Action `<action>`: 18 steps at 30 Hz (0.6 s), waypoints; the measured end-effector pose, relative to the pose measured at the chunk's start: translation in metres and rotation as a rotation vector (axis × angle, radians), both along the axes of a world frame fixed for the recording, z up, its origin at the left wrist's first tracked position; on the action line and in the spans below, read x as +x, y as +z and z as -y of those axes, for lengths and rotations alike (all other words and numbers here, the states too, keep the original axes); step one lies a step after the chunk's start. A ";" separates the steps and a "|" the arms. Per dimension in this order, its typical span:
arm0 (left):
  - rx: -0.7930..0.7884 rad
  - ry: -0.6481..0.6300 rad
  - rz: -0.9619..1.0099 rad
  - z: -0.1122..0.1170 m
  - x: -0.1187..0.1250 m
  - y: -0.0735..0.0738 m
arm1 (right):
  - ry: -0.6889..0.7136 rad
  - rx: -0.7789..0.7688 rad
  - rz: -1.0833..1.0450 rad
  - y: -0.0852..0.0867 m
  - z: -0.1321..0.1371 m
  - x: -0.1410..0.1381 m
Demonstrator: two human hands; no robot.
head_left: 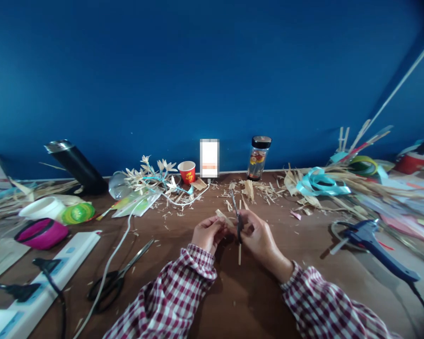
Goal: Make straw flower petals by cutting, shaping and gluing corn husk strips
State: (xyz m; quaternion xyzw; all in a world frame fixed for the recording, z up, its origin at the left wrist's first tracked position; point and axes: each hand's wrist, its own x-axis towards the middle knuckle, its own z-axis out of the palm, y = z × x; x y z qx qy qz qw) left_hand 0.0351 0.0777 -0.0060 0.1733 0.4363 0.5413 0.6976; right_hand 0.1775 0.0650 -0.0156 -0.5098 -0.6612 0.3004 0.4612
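My left hand (205,235) is closed over the middle of the table, its thumb and fingers pinching a pale strip of dried husk (224,218). Close beside it, my right hand (263,238) grips a pair of small scissors (239,223) with dark handles, the blades pointing away from me. A thin pale stick (239,256) runs up and down by the right fingers; whether they hold it or it lies on the table, I cannot tell. Husk scraps (249,190) litter the tabletop beyond both hands.
Larger black scissors (115,282) and a power strip (69,261) lie left, crossed by a white cable (125,235). Dried-husk flowers (151,174), a red paper cup (187,173) and a glass bottle (259,157) stand along the wall. A blue glue gun (378,245) and turquoise ribbon (318,181) lie right.
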 end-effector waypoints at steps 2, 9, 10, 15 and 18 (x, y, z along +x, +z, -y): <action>-0.001 -0.004 0.008 0.000 0.000 0.000 | -0.002 -0.007 0.008 -0.001 0.000 0.000; -0.038 0.025 0.025 -0.001 0.001 -0.001 | -0.029 -0.010 -0.001 0.000 -0.001 0.000; -0.039 0.029 0.030 -0.001 0.001 -0.002 | -0.033 -0.012 -0.009 0.000 -0.002 0.000; -0.045 0.057 0.047 -0.002 0.001 -0.001 | -0.004 -0.037 -0.052 -0.002 -0.002 0.000; -0.035 0.049 0.027 -0.002 0.001 0.001 | 0.005 -0.055 -0.087 0.001 -0.001 -0.001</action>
